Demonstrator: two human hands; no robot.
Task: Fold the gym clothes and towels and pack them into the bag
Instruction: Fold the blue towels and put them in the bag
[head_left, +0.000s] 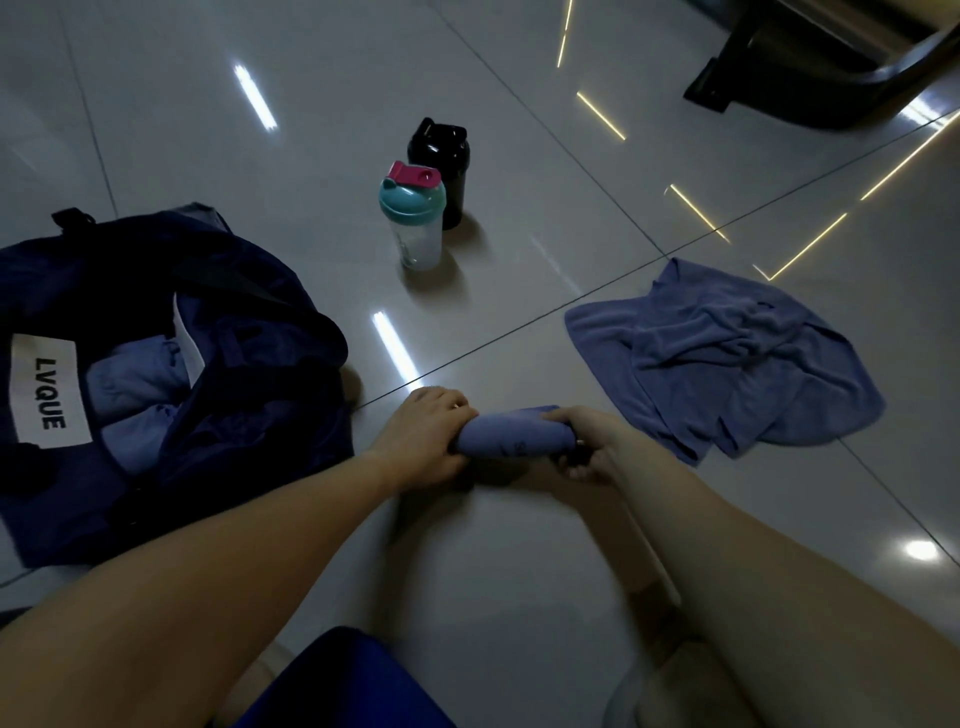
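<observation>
Head view: my left hand (428, 434) and right hand (587, 441) grip the rolled towel's (511, 434) ends; its long axis runs hand-to-hand, bag (218, 291) beyond my left.

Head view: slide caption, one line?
The left hand and right hand grip a rolled blue cloth beside the open navy bag; a blue towel lies crumpled.

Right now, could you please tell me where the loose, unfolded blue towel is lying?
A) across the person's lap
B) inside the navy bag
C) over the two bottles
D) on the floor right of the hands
D: the crumpled blue towel lies on the floor tiles to the right of the right hand, which grips a rolled cloth, well apart from the navy bag.
</observation>
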